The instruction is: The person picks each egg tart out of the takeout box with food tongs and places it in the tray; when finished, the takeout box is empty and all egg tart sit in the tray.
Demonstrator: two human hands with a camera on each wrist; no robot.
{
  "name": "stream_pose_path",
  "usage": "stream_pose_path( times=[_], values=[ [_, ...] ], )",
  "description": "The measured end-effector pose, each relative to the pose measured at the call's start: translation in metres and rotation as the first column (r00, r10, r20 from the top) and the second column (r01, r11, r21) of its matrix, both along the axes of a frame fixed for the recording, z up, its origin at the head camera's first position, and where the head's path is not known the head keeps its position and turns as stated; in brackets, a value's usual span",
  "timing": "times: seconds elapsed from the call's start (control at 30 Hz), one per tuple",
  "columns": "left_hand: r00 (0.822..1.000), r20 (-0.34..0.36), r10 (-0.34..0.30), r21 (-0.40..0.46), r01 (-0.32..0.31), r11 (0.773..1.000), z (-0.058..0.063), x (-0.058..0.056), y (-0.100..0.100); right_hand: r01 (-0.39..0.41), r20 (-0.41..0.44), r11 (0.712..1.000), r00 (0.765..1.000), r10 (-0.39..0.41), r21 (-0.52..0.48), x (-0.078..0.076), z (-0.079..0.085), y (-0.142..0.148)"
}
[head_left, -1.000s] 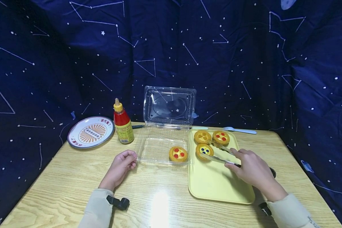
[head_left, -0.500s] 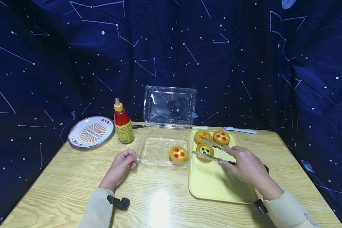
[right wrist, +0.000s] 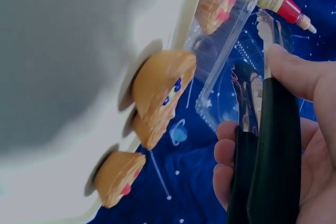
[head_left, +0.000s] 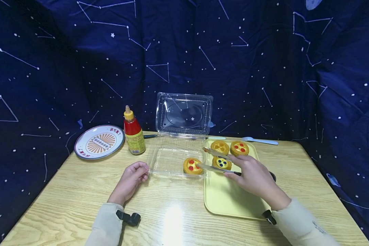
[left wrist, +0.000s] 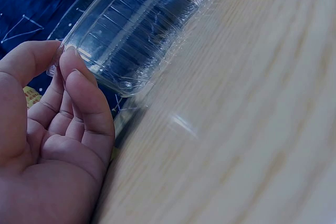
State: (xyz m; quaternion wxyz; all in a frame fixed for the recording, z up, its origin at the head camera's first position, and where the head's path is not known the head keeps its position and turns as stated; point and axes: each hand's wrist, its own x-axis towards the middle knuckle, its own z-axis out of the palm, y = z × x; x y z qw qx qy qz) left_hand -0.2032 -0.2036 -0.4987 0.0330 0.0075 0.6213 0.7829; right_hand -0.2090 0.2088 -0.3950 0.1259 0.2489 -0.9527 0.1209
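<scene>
My left hand point(head_left: 130, 179) pinches the near left corner of a clear plastic clamshell box point(left wrist: 121, 35) between thumb and fingers. The box's lid point(head_left: 184, 114) stands raised at the back, and a red-dotted tart point(head_left: 190, 166) sits inside at the right. My right hand point(head_left: 252, 176) grips metal tongs with black handles point(right wrist: 275, 145). Their tips are spread apart with nothing between them, reaching left toward the box. In the right wrist view the tongs are held above a blue-dotted tart point(right wrist: 160, 80) on the yellow tray point(head_left: 230, 201).
Behind it on the tray are a plain-topped tart point(head_left: 219, 147) and another red-dotted tart point(head_left: 240, 148). A blue fork point(head_left: 259, 140) lies beyond the tray. Left of the box stand a red sauce bottle point(head_left: 134, 135) and a patterned plate point(head_left: 99, 141). A starry cloth point(head_left: 249, 68) hangs behind.
My right hand and the tongs have moved left, from around the blue-dotted tart to the box's right edge. The tart remains on the tray. My left hand keeps its hold on the box.
</scene>
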Motion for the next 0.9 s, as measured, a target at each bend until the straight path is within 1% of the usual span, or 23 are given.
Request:
stream_pose_path(
  times=[0.13,0.33,0.47,0.63,0.8,0.9],
  values=[
    [1.0,-0.01,-0.007,0.002,0.007,1.0,-0.001,0.0,-0.001,-0.018,-0.015,1.0,1.0,0.018,0.024,-0.002,0.001,-0.011],
    [1.0,-0.008,-0.003,0.002,0.003,1.0,-0.001,-0.001,-0.001,-0.075,-0.06,0.994,0.995,0.079,0.073,-0.007,0.001,-0.028],
    [1.0,-0.003,-0.001,0.006,0.001,1.0,-0.001,-0.001,0.0,-0.087,-0.067,0.991,0.993,0.094,0.103,-0.01,0.001,-0.037],
    [1.0,0.003,-0.007,0.006,0.007,1.0,0.0,-0.001,0.0,-0.075,-0.044,0.988,0.996,0.082,0.132,-0.013,0.002,-0.047],
    [1.0,0.011,-0.002,0.012,0.002,1.0,0.001,-0.001,0.0,-0.048,0.001,0.984,0.999,0.049,0.174,-0.014,0.003,-0.055],
    [1.0,0.012,0.0,0.013,0.0,1.0,0.001,-0.001,0.0,-0.046,0.029,0.979,0.999,0.041,0.197,-0.014,0.004,-0.06]
  ],
)
